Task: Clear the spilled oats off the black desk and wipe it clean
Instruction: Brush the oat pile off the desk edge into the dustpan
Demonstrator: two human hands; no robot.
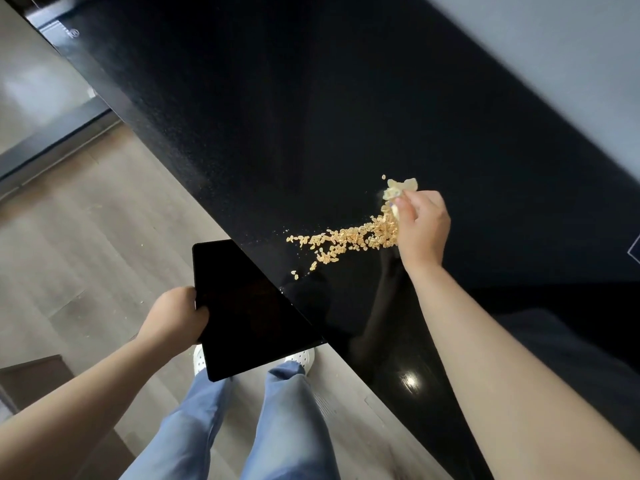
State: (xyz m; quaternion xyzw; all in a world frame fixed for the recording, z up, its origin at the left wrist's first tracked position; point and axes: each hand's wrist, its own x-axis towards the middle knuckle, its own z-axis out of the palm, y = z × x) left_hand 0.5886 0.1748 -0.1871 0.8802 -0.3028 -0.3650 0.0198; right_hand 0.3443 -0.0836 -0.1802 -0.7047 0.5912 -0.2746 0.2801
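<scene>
A trail of pale golden oats (349, 239) lies on the glossy black desk (311, 116), thickest at its right end and thinning toward the desk's near edge. My right hand (420, 225) rests on the desk just right of the pile, shut on a crumpled yellowish cloth (398, 190) that touches the oats. My left hand (175, 315) grips the left side of a flat black tray (249, 306), held level just below the desk's near edge, its far corner tucked under the edge beneath the trail's end.
Wooden floor (86, 220) runs left of the desk, with a few stray specks on it. My legs in blue jeans (284, 420) and white shoes stand close to the desk edge. A pale wall (571, 64) borders the desk's far side.
</scene>
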